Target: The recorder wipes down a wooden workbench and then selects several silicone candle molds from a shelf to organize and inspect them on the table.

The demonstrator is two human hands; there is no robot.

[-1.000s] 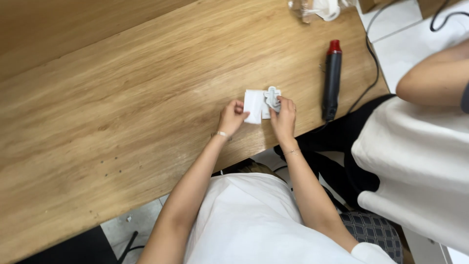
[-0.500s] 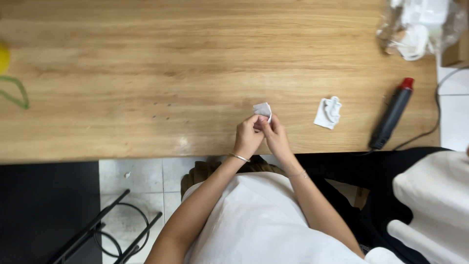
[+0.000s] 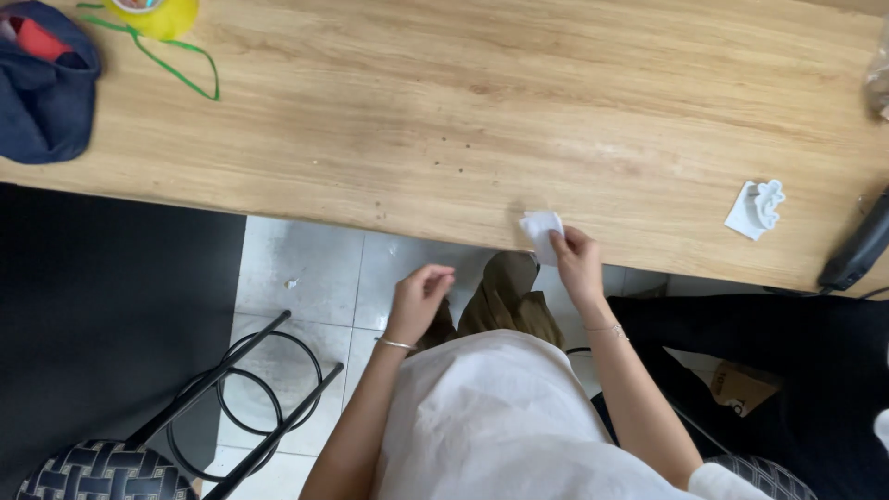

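Paper (image 3: 541,231) sits at the table (image 3: 463,120) edge, pinched in the right hand (image 3: 576,264). Left hand (image 3: 421,298) hangs below the table, fingers loosely curled, holding nothing.

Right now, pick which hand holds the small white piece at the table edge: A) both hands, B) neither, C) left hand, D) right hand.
D: the right hand pinches the small white piece at the table edge, while the left hand hangs empty over the floor.
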